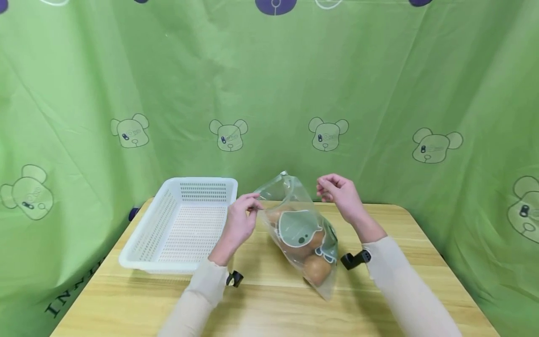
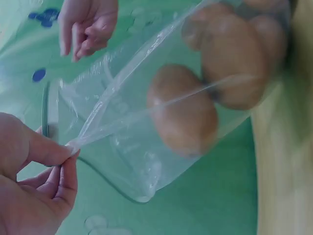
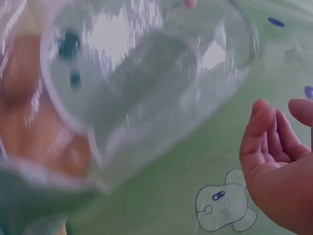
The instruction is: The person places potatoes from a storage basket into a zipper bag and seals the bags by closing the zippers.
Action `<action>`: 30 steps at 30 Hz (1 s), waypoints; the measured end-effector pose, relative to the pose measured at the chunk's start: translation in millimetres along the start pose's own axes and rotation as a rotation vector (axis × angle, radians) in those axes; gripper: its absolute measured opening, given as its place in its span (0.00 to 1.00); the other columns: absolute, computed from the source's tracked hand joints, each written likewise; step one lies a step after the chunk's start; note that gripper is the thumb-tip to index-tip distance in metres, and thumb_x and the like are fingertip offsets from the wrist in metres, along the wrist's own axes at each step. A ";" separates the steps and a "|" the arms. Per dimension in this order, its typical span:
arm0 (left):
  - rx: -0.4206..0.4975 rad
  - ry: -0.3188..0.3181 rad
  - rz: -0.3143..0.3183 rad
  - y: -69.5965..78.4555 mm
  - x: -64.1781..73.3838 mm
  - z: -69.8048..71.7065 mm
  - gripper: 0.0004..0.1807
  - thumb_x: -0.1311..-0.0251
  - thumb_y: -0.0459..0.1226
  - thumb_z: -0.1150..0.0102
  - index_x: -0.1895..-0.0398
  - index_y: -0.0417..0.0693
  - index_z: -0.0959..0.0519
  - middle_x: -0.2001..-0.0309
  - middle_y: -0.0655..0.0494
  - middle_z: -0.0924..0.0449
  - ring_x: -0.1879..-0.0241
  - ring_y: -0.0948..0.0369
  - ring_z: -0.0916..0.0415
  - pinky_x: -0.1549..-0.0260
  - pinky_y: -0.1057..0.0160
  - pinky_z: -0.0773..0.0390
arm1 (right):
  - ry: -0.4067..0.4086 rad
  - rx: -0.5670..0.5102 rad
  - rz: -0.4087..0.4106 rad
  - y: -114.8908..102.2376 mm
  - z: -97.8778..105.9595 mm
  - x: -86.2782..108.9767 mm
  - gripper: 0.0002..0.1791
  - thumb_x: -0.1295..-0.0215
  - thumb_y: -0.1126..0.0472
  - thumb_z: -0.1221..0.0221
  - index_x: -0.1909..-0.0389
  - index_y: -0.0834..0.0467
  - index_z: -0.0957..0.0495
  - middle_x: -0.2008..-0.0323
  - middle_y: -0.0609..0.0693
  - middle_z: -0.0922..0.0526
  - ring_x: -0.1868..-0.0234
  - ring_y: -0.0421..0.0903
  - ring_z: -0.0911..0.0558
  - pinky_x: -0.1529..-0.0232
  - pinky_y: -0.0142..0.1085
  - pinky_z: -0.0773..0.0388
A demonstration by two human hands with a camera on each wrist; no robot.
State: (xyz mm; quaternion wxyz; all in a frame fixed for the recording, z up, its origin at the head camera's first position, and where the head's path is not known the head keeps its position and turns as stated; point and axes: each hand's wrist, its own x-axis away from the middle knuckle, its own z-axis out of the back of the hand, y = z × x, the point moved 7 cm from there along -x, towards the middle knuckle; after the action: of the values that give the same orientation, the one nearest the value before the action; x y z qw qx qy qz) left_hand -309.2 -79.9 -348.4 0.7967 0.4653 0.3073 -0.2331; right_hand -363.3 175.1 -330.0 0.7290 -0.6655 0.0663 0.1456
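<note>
A clear plastic bag [image 1: 292, 252] with a green cartoon print hangs tilted over the table, its lower corner close to the wood. Several smooth, brown oval things [image 2: 182, 110] lie inside it; their exact kind is unclear. My left hand [image 1: 244, 215] pinches the bag's upper edge between thumb and fingers, also visible in the left wrist view. The mouth of the bag gapes a little near that hand. My right hand [image 1: 340, 194] is held in the air just right of the bag's top, apart from it. Its fingers curl loosely, with a gap to the thumb and nothing held.
A white perforated plastic basket [image 1: 126, 255] stands on the left of the wooden table [image 1: 269, 313], beside my left forearm. Behind and around the table hangs a green curtain [image 1: 269, 84] printed with bear heads. Each wrist carries a small black camera mount [image 1: 355, 259].
</note>
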 end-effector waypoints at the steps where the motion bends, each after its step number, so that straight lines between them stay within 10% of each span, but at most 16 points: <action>1: -0.008 0.009 0.010 -2.0 -1.5 4.5 0.12 0.50 0.16 0.46 0.75 0.39 0.19 0.54 0.43 0.20 0.58 0.52 0.20 0.62 0.67 0.20 | 0.000 0.029 -0.002 1.4 0.4 -4.1 0.08 0.33 0.58 0.44 0.61 0.60 0.24 0.66 0.53 0.21 0.67 0.41 0.21 0.67 0.30 0.21; 8: -0.069 0.039 0.030 -9.0 -8.9 20.9 0.12 0.50 0.18 0.47 0.79 0.42 0.22 0.67 0.48 0.20 0.65 0.54 0.21 0.67 0.63 0.20 | -0.029 0.134 -0.018 23.2 -7.5 -22.1 0.19 0.31 0.59 0.47 0.48 0.70 0.30 0.57 0.57 0.23 0.57 0.45 0.23 0.56 0.32 0.23; 14: 0.110 -0.065 0.177 -21.5 -11.9 20.1 0.10 0.49 0.21 0.51 0.77 0.42 0.25 0.68 0.53 0.25 0.67 0.59 0.24 0.66 0.65 0.22 | -0.118 0.108 -0.007 37.5 -23.9 -32.8 0.22 0.30 0.60 0.48 0.42 0.71 0.34 0.47 0.65 0.27 0.46 0.56 0.27 0.47 0.41 0.25; 22: 0.298 -0.143 0.118 11.6 -15.0 40.5 0.09 0.51 0.14 0.58 0.77 0.31 0.31 0.67 0.39 0.28 0.68 0.55 0.24 0.74 0.74 0.31 | -0.267 0.047 0.020 31.0 -48.5 -44.9 0.28 0.28 0.61 0.51 0.33 0.70 0.44 0.36 0.65 0.36 0.35 0.59 0.36 0.38 0.49 0.35; 30: 0.422 -0.157 0.067 8.5 -17.5 44.6 0.09 0.51 0.13 0.60 0.76 0.28 0.31 0.64 0.34 0.29 0.64 0.65 0.25 0.65 0.71 0.24 | -0.244 -0.008 0.025 21.4 -61.5 -53.7 0.28 0.31 0.66 0.49 0.33 0.68 0.43 0.42 0.65 0.29 0.46 0.48 0.25 0.46 0.36 0.26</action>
State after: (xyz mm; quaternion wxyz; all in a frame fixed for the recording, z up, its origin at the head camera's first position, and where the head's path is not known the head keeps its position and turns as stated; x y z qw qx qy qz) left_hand -303.6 -114.0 -314.0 0.7104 0.6120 0.1733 -0.3013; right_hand -414.7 109.2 -341.2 0.7271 -0.6449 -0.0152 0.2350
